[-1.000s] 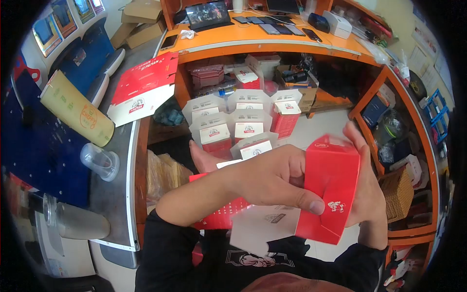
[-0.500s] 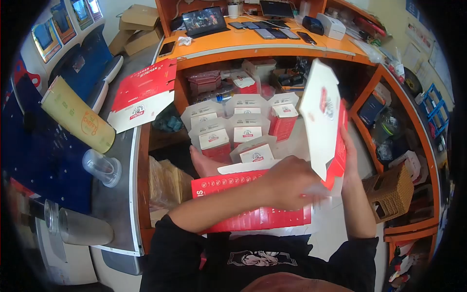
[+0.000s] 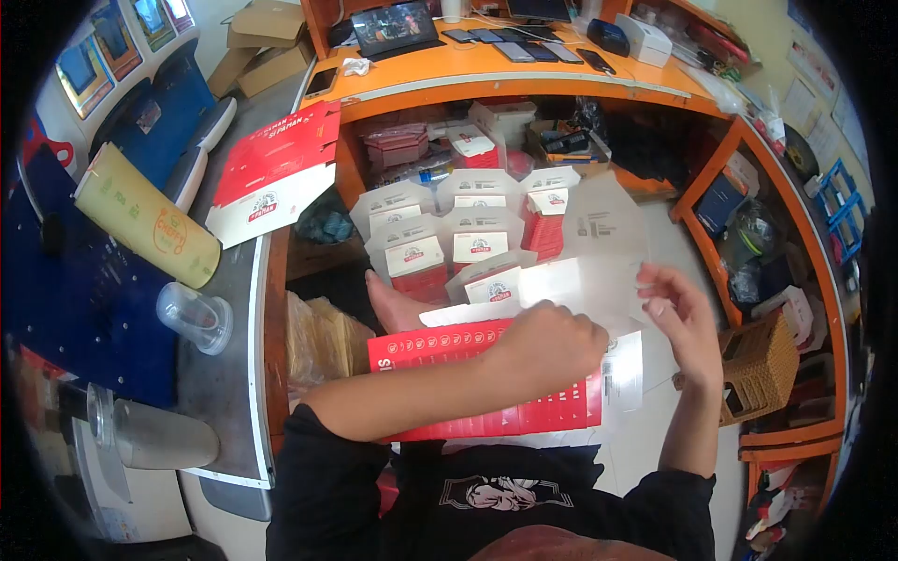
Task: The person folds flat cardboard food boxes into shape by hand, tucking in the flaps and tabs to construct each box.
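Observation:
My left hand (image 3: 552, 351) is curled, knuckles up, over the right part of a fanned stack of red printed cardboard sheets (image 3: 440, 351); what its fingers hold, if anything, is hidden. To its right, my right hand (image 3: 681, 323) is raised with fingers apart and nothing held. Just beyond the hands is a blurred white carton with a raised flap (image 3: 610, 229). Several red and white cartons with upright flaps stand together on the floor, among them a near one (image 3: 492, 290) and a right one (image 3: 547, 224).
A flat red and white sheet (image 3: 276, 159) lies on the grey side table (image 3: 224, 374), near a yellow cup (image 3: 145, 215) and a clear cup (image 3: 195, 318). An orange desk (image 3: 524, 82) holds a tablet (image 3: 393, 33) and several phones. A woven basket (image 3: 762, 369) stands right. A bare foot (image 3: 398, 304) shows.
The red and white carton has left my right hand and now shows blurred beyond both hands. My right hand has opened; my left hand has moved slightly up and left from the carton's lower edge.

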